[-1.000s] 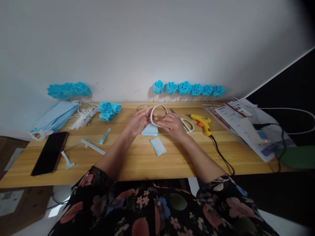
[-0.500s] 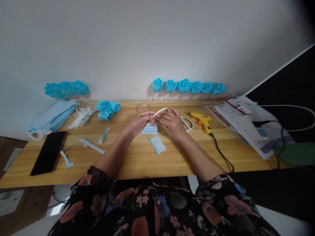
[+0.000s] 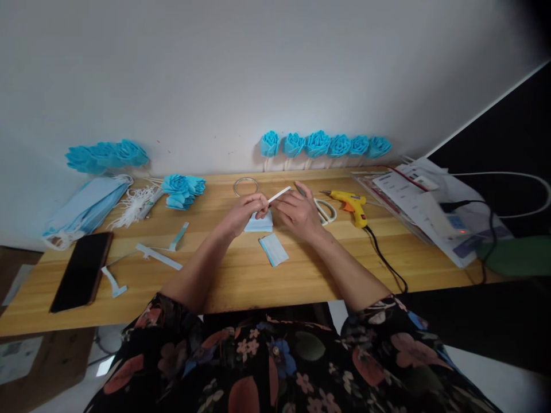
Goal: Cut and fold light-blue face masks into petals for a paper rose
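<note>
A narrow white strip [image 3: 280, 194] slants up to the right between my two hands, above the desk. My left hand [image 3: 247, 213] pinches its lower end in curled fingers. The bent fingers of my right hand [image 3: 299, 211] close in against the same strip from the right, hiding part of it. Below my left fingers lies a stack of pale blue mask pieces [image 3: 259, 222]. One loose cut mask piece [image 3: 274, 250] rests nearer me. White-handled scissors [image 3: 326, 212] lie just beyond my right hand, partly covered by it.
A yellow glue gun [image 3: 350, 205] lies to the right, beside papers [image 3: 413, 209] and a power strip. Blue flowers [image 3: 317, 144] stand along the wall. A metal ring [image 3: 245, 186] is behind my left hand. Masks [image 3: 88, 206], a phone [image 3: 81, 272] and scraps [image 3: 159, 256] lie left.
The white strip was arched over my fingers; now it shows straight, with its free end pointing up right. My left fingers have curled in more. The view has shifted slightly.
</note>
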The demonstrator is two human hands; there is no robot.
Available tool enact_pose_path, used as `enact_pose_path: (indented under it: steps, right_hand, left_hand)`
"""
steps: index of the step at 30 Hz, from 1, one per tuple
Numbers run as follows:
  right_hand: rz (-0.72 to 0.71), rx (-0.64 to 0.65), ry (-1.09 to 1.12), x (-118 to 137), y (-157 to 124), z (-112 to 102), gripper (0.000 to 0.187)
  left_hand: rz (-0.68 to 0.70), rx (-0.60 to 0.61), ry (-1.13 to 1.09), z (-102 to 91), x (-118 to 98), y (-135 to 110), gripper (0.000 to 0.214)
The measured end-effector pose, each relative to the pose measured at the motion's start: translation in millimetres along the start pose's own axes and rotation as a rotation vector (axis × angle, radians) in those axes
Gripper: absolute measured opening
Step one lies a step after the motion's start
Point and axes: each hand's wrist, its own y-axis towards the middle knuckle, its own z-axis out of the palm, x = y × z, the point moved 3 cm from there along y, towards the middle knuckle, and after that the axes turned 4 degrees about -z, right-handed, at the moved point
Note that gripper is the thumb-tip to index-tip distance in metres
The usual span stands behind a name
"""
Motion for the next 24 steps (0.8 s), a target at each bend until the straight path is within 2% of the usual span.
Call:
enact_pose_path:
  steps: [5, 7, 9, 12, 15, 18, 24]
  right_hand:
    - [-0.004, -0.059, 0.028, -1.0, -1.6, 2.2, 0.033]
    - [0.006, -0.120, 0.077, -2.8, -2.4, 0.3, 0.029]
    - [0.103, -0.237, 0.162, -7.5, -3.6, -5.1, 0.023]
    - [0.357, -0.378, 0.428, -18.6, -6.7, -11.0, 0.027]
    - [0.479, -0.267, 0.818, -24.2, -7.1, -4.1, 0.043]
    - [0.502, -0.154, 1.043, -24.7, -6.8, 4.3, 0.051]
    - [0.473, -0.175, 1.010, -25.5, -4.7, 1.8, 0.053]
  left_hand:
    - [0.002, -0.059, 0.069, -3.0, 1.3, 0.8, 0.017]
    - [0.005, -0.091, 0.082, -5.3, 2.5, 1.3, 0.021]
    - [0.026, -0.117, 0.066, -6.9, 2.3, 1.3, 0.026]
    - [0.071, -0.083, -0.042, -4.6, -1.0, 0.0, 0.033]
    - [0.110, 0.029, -0.169, 1.2, -5.7, -1.8, 0.038]
    - [0.108, 0.107, -0.235, 3.6, -6.7, -2.8, 0.037]
    - [-0.021, 0.212, -0.240, 3.9, -2.3, -4.7, 0.035]
